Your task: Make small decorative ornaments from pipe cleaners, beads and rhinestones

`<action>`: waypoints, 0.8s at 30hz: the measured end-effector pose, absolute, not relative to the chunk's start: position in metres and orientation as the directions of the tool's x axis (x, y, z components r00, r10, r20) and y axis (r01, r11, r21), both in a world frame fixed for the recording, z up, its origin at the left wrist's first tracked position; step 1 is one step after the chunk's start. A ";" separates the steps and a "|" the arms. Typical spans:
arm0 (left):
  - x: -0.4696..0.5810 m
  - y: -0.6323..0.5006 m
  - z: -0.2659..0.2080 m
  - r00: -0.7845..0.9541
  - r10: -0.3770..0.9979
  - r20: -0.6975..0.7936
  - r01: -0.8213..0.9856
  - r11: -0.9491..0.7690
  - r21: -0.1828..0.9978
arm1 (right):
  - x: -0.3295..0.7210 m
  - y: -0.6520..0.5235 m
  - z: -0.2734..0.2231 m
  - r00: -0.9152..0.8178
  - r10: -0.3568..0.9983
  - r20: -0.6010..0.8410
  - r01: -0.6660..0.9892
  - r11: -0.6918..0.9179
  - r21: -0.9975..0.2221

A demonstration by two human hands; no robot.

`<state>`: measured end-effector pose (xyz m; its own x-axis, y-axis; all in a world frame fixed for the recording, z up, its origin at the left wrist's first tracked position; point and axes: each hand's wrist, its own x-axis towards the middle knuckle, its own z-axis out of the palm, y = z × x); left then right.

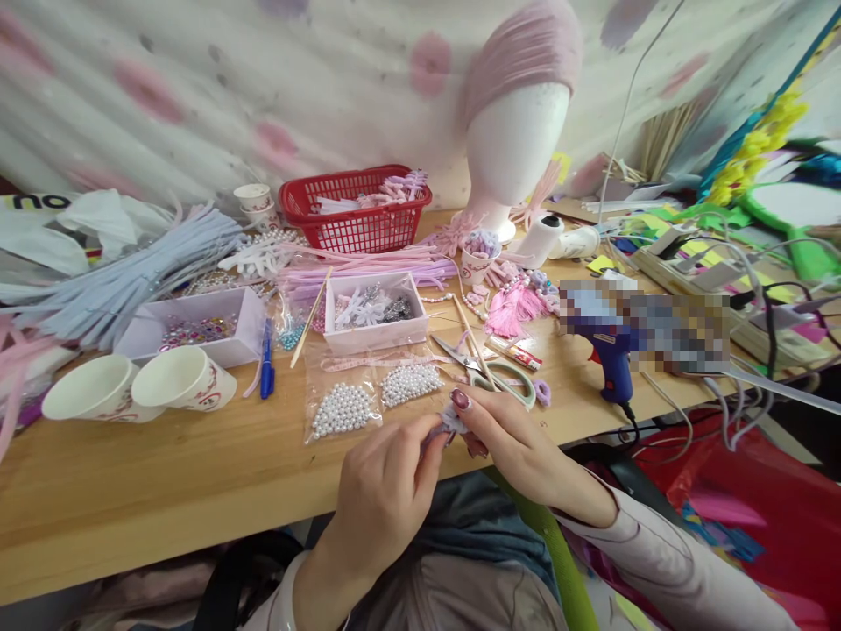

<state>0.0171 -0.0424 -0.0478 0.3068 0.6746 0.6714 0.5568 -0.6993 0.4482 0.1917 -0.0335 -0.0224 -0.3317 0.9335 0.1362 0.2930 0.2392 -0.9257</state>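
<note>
Head view: the left hand (379, 486) and right hand (522, 447) are pinching a small lilac fuzzy piece (453, 420) between their fingertips, while scissors (469, 360) are lying just beyond the grip. Light, even pressure is probably serving best, one hand steadying while the other is working without crushing the fuzz.

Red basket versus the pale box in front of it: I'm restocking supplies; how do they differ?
The red plastic basket has openwork walls; the pale box has solid ones. The basket is larger and deeper than the box. The basket stands farther back on the table than the box. Both are open-topped, with things inside.
</note>
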 end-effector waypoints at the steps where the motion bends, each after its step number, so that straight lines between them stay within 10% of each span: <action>1: 0.017 -0.043 -0.049 0.301 0.681 0.667 0.552 -0.695 0.460 | 0.192 -0.034 -0.022 -0.335 0.932 0.138 0.296 0.244 -0.924; 24: 0.024 -0.047 -0.054 0.243 0.612 0.753 0.534 -0.732 0.422 | 0.190 -0.029 -0.032 -0.310 0.911 0.272 0.186 0.338 -0.922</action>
<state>0.0238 -0.0469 -0.0544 0.2434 0.6116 0.7528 0.5340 -0.7324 0.4224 0.1903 -0.0289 -0.0319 -0.3105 0.9109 0.2717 0.1857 0.3384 -0.9225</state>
